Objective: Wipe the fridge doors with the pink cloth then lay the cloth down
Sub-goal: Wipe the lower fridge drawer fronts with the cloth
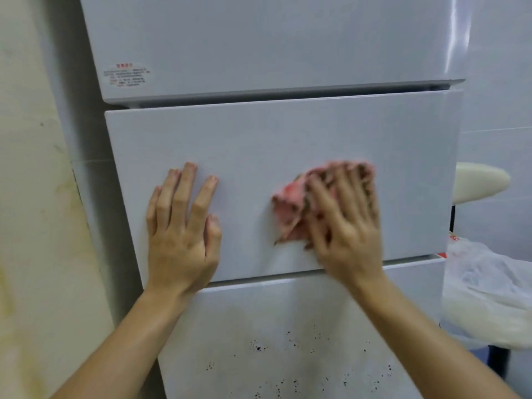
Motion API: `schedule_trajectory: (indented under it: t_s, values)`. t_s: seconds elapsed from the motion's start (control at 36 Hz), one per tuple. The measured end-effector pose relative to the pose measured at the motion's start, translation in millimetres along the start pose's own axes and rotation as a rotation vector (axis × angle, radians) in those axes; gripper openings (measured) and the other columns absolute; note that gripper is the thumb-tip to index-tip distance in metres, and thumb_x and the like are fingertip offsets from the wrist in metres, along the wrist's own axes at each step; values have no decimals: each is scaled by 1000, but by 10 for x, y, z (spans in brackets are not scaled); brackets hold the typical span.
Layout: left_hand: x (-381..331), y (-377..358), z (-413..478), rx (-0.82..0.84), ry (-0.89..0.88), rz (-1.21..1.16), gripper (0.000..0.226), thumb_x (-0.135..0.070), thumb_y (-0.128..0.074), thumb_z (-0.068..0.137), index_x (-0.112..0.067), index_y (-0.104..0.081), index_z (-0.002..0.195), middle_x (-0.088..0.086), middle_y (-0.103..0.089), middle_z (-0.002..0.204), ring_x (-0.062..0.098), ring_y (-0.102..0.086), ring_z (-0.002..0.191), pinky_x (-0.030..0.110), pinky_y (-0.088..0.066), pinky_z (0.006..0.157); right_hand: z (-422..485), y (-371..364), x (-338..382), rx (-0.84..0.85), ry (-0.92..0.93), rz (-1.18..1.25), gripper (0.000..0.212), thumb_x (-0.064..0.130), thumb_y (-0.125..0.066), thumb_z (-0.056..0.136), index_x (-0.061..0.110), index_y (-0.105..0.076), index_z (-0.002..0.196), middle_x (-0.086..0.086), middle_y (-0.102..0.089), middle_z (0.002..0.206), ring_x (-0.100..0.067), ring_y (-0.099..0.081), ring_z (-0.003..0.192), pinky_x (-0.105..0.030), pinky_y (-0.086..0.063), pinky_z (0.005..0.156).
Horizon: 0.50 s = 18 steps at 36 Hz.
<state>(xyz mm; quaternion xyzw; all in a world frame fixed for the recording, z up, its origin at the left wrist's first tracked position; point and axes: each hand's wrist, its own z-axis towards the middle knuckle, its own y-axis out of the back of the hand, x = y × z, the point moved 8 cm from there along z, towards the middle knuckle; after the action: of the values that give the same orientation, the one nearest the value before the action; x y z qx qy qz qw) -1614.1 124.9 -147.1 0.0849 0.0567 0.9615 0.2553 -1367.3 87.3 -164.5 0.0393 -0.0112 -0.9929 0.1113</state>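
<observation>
A white fridge fills the view, with an upper door (273, 38), a middle door (259, 145) and a lower door (288, 326). My right hand (345, 223) presses a crumpled pink cloth (290, 208) flat against the middle door with straight, spread fingers; both are motion-blurred. My left hand (181, 226) rests flat on the same door, left of the cloth, fingers straight. Dark speckles dot the lower door.
A stained cream wall (31, 226) stands close on the left. To the right of the fridge are a cream rounded stool seat (480, 181) and a white plastic bag (489, 295). A label sticker (126, 74) sits on the upper door.
</observation>
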Motion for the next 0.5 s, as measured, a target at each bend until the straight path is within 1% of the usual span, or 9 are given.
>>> schedule_trajectory:
  t_s: [0.06,0.11,0.19,0.25,0.31,0.36,0.44,0.5]
  values:
    - [-4,-2,11,0,12,-14,56,-23,-41,102,-15,-42,157,13,-29,169,33,-22,158,49,-12,130,202,95,-314,-80,-167,-45,50,38,-46,109,18,-49,156,-20,-33,167,-38,-26,157,-55,-17,129]
    - [-7,-2,13,-1,27,-25,56,-24,-41,102,-15,-43,157,13,-30,169,32,-21,158,49,-12,130,354,118,-422,-157,-283,-80,52,37,-44,110,16,-46,157,-25,-30,167,-45,-23,156,-60,-14,129]
    - [-18,-3,19,-3,39,-45,55,-24,-40,102,-13,-44,156,13,-30,169,31,-21,159,48,-10,130,439,64,-327,-240,-350,-109,50,32,-41,111,15,-47,156,-27,-33,164,-48,-26,154,-65,-18,126]
    - [-22,-2,20,-4,43,-58,55,-23,-39,101,-13,-45,155,13,-31,169,31,-21,159,49,-10,131,442,14,-179,-253,-354,-103,49,31,-42,111,15,-47,156,-26,-35,164,-48,-28,154,-65,-20,125]
    - [-26,-5,12,-9,42,-68,55,-23,-38,102,-13,-45,155,13,-31,168,31,-22,158,50,-12,130,435,-56,70,-217,-290,-87,49,30,-46,109,16,-48,156,-24,-36,164,-46,-28,154,-62,-19,127]
    - [-16,-3,6,-18,40,-85,54,-23,-36,103,-12,-46,155,13,-32,168,32,-23,158,53,-15,129,366,-156,406,-137,-185,-41,50,30,-49,107,18,-49,156,-22,-36,165,-43,-27,156,-57,-19,129]
    - [26,17,-4,-31,44,-124,53,-26,-32,107,-8,-46,154,14,-34,167,33,-25,157,55,-20,128,76,-271,843,-21,-25,43,50,30,-56,105,24,-50,154,-16,-35,166,-35,-26,158,-56,-25,127]
    - [68,31,-17,-30,54,-131,54,-30,-29,109,-7,-47,154,14,-34,167,32,-25,157,56,-22,126,-176,-321,987,50,101,65,52,29,-60,104,27,-50,154,-13,-36,166,-32,-27,158,-55,-29,126]
